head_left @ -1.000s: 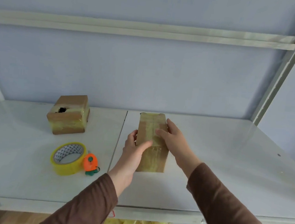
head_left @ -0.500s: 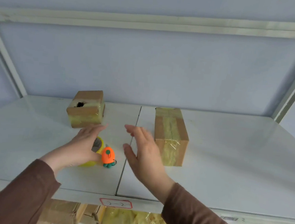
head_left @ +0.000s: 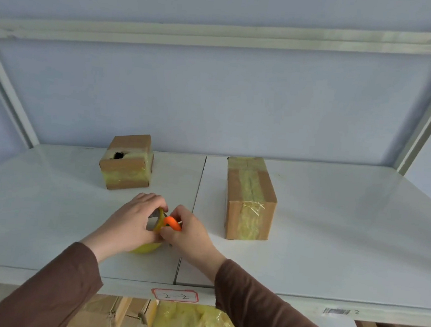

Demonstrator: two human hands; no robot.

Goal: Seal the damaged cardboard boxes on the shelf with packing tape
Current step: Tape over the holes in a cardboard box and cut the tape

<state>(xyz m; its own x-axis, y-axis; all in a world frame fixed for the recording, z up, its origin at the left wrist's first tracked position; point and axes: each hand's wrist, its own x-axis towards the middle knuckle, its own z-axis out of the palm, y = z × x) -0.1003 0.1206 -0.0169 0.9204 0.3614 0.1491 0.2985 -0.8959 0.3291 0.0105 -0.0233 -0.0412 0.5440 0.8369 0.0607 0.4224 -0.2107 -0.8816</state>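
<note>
On the white shelf (head_left: 331, 251) lies a yellow roll of packing tape (head_left: 149, 247), tipped up under my left hand (head_left: 132, 224), whose fingers curl over its top rim. My right hand (head_left: 187, 235) pinches a small orange cutter (head_left: 172, 222) right beside the roll. A small cardboard box (head_left: 127, 162) with a dark hole in its top stands behind, to the left. A longer cardboard box (head_left: 249, 197) with yellowish tape along its top and front stands to the right of my hands.
A seam (head_left: 191, 213) splits the shelf board just right of the roll. A red-bordered label (head_left: 174, 295) sits on the front edge. Below the shelf are more cardboard boxes (head_left: 107, 315) and crumpled yellow plastic (head_left: 195, 326). Slanted frame posts flank both sides.
Both hands left the long box and moved left. My left hand has gripped the tape roll and tipped it up, and my right hand has taken the orange cutter.
</note>
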